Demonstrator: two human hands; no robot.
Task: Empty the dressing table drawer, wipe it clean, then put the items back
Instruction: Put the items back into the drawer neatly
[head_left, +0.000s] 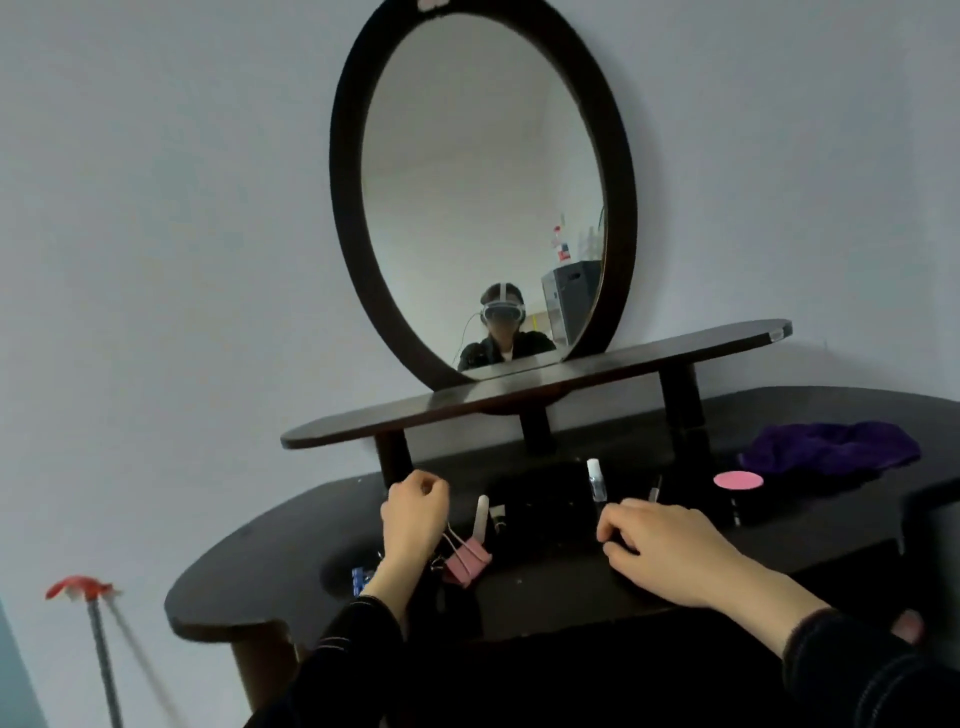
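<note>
Dressing table (260, 571): dark top, items laid out along the middle, between the front edge and the raised shelf (519, 400).

- Left hand (415, 512): above the top, left of centre, close to the shelf's left post. Fingers are curled in and the thumb is against the forefinger. Can't tell if anything is in it.
- Right hand (660, 545): palm down near the front edge, right of centre. Fingers are bent, tips on a dark surface or dark object. Black on black, so can't tell whether it grips anything.
- Pink binder clip (467, 564): just right of the left wrist, near the front edge.
- Nail file (480, 512): pale, standing tilted just behind the clip.
- Blue clip (358, 579): in a recess toward the front-left, partly hidden by the left forearm.
- Small clear bottle (596, 480), white cap: upright, mid-table, just behind the right hand's fingers.
- Round pink compact (737, 480): right of the bottle.
- Purple cloth (831, 449): bunched toward the back-right corner, just behind the compact.
- Drawer: can't make it out, everything under the front edge is black.

Oval mirror (483, 208) stands on the shelf and reflects the person wearing the head rig. Red-topped pole (78, 590) is off the table's left end, blurred.
</note>
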